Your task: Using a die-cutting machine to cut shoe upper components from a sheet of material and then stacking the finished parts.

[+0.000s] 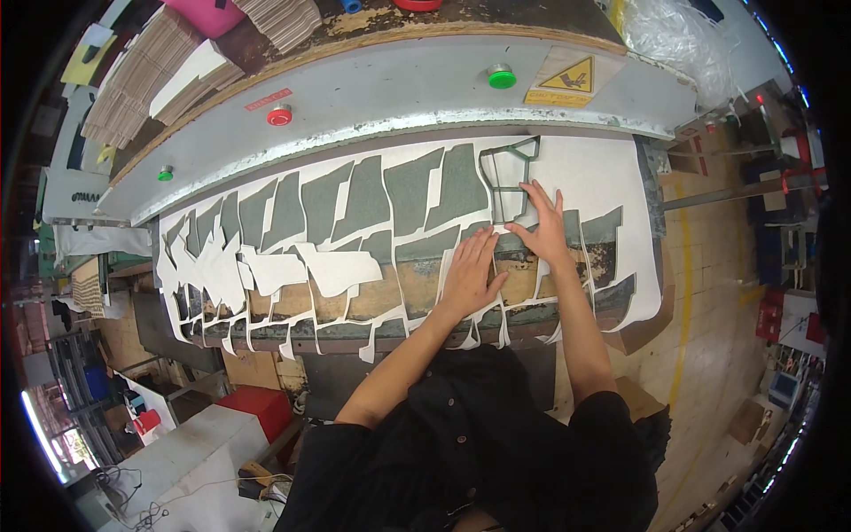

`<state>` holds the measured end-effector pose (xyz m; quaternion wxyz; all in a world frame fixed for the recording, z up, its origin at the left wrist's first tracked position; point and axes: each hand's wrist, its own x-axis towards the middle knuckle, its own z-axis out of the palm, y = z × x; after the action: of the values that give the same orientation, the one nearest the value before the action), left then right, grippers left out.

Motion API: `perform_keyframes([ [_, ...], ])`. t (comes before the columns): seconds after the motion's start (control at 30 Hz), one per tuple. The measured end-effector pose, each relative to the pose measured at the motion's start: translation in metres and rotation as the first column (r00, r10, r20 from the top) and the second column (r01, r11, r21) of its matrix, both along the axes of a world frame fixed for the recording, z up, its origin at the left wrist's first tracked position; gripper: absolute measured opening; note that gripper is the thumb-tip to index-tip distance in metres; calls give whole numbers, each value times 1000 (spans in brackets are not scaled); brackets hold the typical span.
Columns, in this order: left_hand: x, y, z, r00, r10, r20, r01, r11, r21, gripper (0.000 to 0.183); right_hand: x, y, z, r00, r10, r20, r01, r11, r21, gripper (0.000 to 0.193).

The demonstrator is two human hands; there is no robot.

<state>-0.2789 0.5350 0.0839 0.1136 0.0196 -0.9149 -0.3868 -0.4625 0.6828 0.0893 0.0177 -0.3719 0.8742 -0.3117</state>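
A green-edged metal cutting die (510,189), an open frame with crossbars, lies on the white sheet material (585,168) toward the far right of the work surface. My right hand (544,229) is at the die's lower right corner, fingers spread, with thumb and fingertips touching or very close to its edge. Flat on the sheet, just below the die, rests my left hand (470,277), its fingers stretched and their tips near the die's lower edge. Left of the die, rows of cut-out openings in the sheet show the dark green bed (350,199) beneath.
Several loose white cut pieces (341,269) lie at the left of the sheet. Behind runs a grey machine beam (381,93) with a green button (502,78), a red button (279,114) and a yellow warning sign (567,80). Stacked cardboard (146,75) sits on top.
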Motion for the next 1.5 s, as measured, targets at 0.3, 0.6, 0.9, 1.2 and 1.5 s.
perform_keyframes([
  [0.3,0,-3,0,1000,-2,17,2,1000,-12,82,0,-1,0,1000,7,6,-7,1000,-7,85],
  [0.6,-1,-5,5,999,-20,49,21,1000,-18,78,0,-2,4,1000,8,5,-8,1000,-2,84],
  [0.9,-4,-6,7,999,-23,39,22,1000,4,75,-2,-1,8,1000,11,16,-11,1000,-16,84],
  [1.2,-10,-11,5,1000,-7,8,7,1000,30,78,-8,-5,7,999,7,45,-8,1000,22,85],
  [1.5,38,-54,38,999,15,46,-26,969,244,55,-1,-8,36,993,-23,119,35,994,-103,90],
])
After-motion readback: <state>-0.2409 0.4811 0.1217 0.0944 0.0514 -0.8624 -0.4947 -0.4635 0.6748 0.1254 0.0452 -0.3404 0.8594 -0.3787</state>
